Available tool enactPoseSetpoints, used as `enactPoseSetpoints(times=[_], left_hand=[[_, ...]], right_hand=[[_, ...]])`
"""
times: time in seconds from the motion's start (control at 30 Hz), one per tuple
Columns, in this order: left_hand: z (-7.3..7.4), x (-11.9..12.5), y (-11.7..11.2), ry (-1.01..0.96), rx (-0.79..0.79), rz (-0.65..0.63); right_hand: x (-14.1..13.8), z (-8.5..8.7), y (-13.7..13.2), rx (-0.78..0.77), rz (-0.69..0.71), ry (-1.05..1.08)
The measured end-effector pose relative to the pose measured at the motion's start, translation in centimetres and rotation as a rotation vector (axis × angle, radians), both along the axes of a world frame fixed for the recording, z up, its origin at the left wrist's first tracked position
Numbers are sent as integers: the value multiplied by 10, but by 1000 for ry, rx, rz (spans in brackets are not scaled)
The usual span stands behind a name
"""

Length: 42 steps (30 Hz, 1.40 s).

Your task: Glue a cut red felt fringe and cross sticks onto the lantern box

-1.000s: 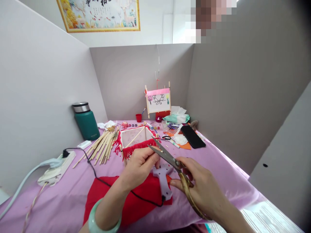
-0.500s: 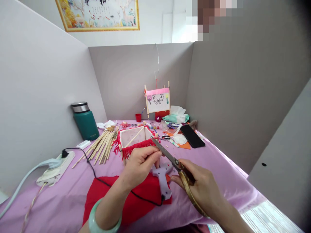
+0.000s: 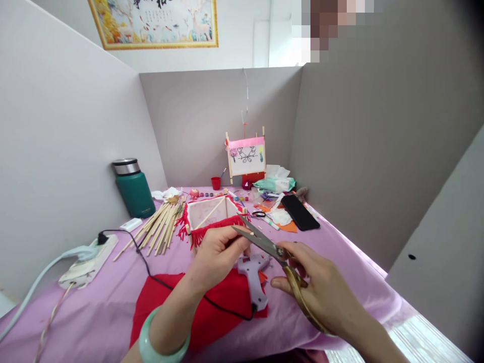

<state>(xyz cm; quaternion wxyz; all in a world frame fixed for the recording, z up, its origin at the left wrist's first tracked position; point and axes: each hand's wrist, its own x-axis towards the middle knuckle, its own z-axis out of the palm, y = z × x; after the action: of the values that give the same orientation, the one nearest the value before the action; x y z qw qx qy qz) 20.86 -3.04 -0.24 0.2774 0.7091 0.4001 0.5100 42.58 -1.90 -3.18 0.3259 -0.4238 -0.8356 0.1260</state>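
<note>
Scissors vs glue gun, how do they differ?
The scissors are raised in the right hand, blades slightly open; the glue gun lies on the red cloth. The scissors are steel with gold-coloured handles; the glue gun is lilac plastic. Both are close together in front of the person.

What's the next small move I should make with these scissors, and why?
Probably angle the open scissors slightly away from the left hand before closing them. The blades reach right up to its pinched fingertips, and whatever those fingers hold is too small to make out, so a cut now could risk nicking them. The right hand already has the handles in position.
</note>
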Motion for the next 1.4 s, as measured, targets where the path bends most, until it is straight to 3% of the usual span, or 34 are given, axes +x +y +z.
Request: enactPoseSetpoints(times=[0.4,0.8,1.07,1.4], left_hand=[[7,3,-1,60,44,34],[-1,3,-2,-34,28,25],[2,4,-4,-17,47,35],[0,4,-5,23,82,50]], right_hand=[[-1,-5,4,29,48,55],[0,4,-2,-29,37,4],[2,6,-9,-93,38,28],[7,4,-10,-35,40,0]])
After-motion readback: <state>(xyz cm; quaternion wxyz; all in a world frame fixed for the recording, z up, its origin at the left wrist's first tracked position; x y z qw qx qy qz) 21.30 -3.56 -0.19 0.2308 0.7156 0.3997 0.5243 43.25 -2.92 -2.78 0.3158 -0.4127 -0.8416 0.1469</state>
